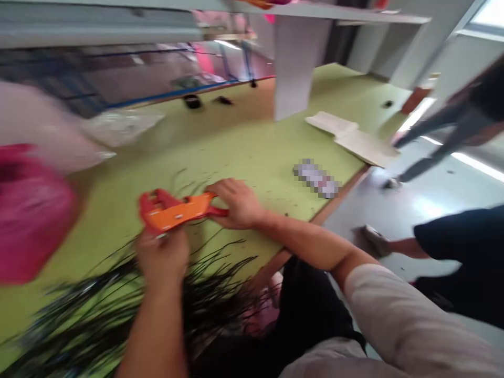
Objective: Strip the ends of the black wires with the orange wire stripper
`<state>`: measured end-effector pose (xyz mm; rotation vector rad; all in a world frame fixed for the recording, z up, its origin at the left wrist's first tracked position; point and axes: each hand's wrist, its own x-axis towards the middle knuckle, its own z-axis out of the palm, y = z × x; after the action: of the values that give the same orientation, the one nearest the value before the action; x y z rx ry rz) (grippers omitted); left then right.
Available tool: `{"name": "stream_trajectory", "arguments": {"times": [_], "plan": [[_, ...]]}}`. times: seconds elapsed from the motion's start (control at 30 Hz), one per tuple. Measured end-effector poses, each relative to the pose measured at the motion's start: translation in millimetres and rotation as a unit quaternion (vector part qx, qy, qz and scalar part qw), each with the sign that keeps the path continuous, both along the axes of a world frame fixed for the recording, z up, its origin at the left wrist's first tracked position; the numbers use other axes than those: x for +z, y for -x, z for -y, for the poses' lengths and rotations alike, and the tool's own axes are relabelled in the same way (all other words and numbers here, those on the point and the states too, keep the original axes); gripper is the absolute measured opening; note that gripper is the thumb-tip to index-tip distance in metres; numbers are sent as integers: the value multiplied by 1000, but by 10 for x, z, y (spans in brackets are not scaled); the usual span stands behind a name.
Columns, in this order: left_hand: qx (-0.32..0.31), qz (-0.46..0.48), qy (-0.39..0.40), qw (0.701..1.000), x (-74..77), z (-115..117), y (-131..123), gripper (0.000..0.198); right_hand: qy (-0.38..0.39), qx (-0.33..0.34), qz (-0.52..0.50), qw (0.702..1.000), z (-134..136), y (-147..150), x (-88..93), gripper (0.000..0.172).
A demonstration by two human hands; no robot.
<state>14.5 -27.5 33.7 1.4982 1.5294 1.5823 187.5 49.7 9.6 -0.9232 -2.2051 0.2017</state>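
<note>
An orange and red wire stripper (179, 212) is held above the green tabletop, its notched head pointing left. My right hand (238, 205) is closed around the handle end at its right. Directly below the tool's head, my left hand (163, 254) is closed, its fingers partly hidden by the stripper and blurred. Whether it grips the head or a thin wire there cannot be made out. A large loose bundle of thin black wires (94, 304) spreads over the table under and around my left forearm. A few single wires lie beyond the tool.
A pink bag (31, 215) and clear plastic (122, 126) lie at left. On the green table (244, 142), a blurred-out object (317, 178) and paper sheets (350, 136) lie at right. A white panel (297, 68) supports the shelf above. Other people's legs (444, 126) show at right.
</note>
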Motion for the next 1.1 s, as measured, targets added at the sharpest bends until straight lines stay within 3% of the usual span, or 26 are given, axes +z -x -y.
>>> {"name": "stream_trajectory", "arguments": {"times": [0.07,0.13,0.2,0.63,0.87,1.1], "plan": [[103,39,14,994,-258,-188,38,32,-5,9,-30,999,-60,-42,-79,45],[119,65,17,991,-428,-292,135,31,-21,23,-33,999,-106,-40,-131,45],[121,45,-5,992,-499,-299,205,29,-35,32,-27,999,-100,-24,-143,46],[138,-81,-66,985,-397,-217,231,25,-16,6,-3,1000,-26,4,-75,48],[135,-76,-96,983,-419,-218,223,31,-5,4,11,1000,-9,15,-52,52],[129,-89,-79,984,-321,-155,226,30,31,-26,42,998,39,30,9,43]]}}
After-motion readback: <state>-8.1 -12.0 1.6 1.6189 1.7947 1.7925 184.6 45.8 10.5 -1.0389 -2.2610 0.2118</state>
